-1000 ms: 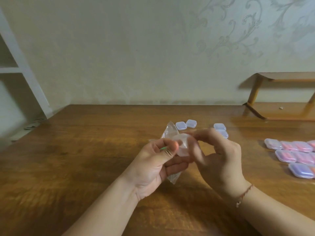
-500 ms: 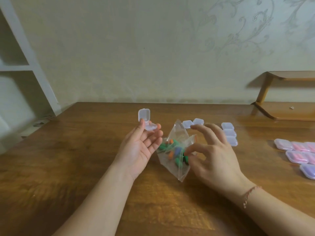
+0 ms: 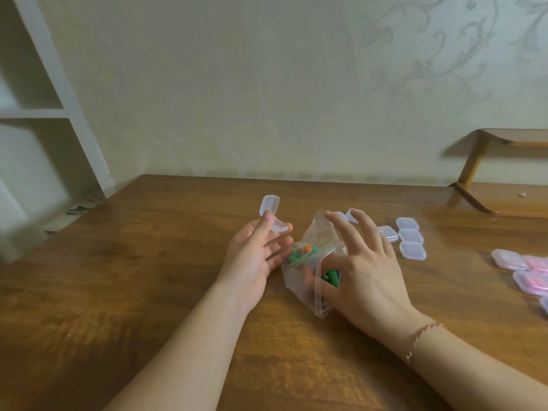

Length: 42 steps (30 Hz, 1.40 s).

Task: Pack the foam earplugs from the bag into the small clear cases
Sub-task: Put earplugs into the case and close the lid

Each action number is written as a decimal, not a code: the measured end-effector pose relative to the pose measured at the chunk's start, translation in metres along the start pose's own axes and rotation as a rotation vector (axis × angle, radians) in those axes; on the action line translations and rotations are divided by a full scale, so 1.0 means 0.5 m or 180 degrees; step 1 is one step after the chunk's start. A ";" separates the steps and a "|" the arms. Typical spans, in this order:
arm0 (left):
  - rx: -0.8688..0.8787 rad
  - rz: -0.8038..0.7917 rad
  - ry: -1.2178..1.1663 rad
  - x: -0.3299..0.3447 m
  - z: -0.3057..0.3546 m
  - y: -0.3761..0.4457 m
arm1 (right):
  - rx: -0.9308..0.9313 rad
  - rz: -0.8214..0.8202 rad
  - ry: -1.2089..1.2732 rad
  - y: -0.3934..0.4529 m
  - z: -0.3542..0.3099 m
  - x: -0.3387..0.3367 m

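At a wooden table, we are holding an open clear case on the fingertips of our left hand, palm up, its hinged lid standing upright at the far edge; the fingers are only lightly bent, cradling rather than clamping the case. Our right hand is reaching into the mouth of the clear bag, which is standing on the table between the two hands, with green and orange foam earplugs showing through the plastic. The long fingers are spread loosely above the bag; whether the thumb is already pinching a plug we cannot tell, as the plastic is blurring it.

To do this step well, we are judging that the left hand should be keeping the case level and just beside the bag's mouth, so the carry is short. Soft foam should be taken with a light pinch of thumb and one finger, and the limp bag may be lifting with the hand unless it is steadied.

Empty cases are waiting beyond the right hand, and filled cases with pink contents are lying at the right edge, well apart.
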<state>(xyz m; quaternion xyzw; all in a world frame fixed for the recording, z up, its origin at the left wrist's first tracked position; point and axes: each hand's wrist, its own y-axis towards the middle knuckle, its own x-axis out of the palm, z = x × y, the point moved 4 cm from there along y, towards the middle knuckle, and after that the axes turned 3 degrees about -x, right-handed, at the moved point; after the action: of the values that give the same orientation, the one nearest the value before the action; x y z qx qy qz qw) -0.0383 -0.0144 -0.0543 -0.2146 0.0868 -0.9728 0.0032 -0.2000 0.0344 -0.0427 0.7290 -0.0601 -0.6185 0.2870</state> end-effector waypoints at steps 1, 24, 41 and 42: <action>-0.0028 -0.0017 0.0010 0.000 -0.001 0.000 | 0.0049 0.0005 -0.0032 0.000 0.001 0.000; -0.0332 -0.0384 0.0070 0.003 0.003 -0.014 | -0.0264 0.0302 0.0104 -0.005 0.004 0.012; -0.0558 -0.1986 0.0007 0.066 0.004 -0.088 | -0.0082 0.1204 0.1957 -0.027 0.028 -0.113; -0.0536 -0.2028 0.0041 0.067 0.004 -0.090 | -0.0076 0.1195 0.1978 -0.028 0.025 -0.112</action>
<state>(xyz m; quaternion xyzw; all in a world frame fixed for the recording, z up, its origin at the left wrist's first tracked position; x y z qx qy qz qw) -0.0663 0.0280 -0.0307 -0.2244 0.0955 -0.9156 -0.3196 -0.2280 0.0663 -0.0019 0.8550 -0.0955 -0.3046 0.4086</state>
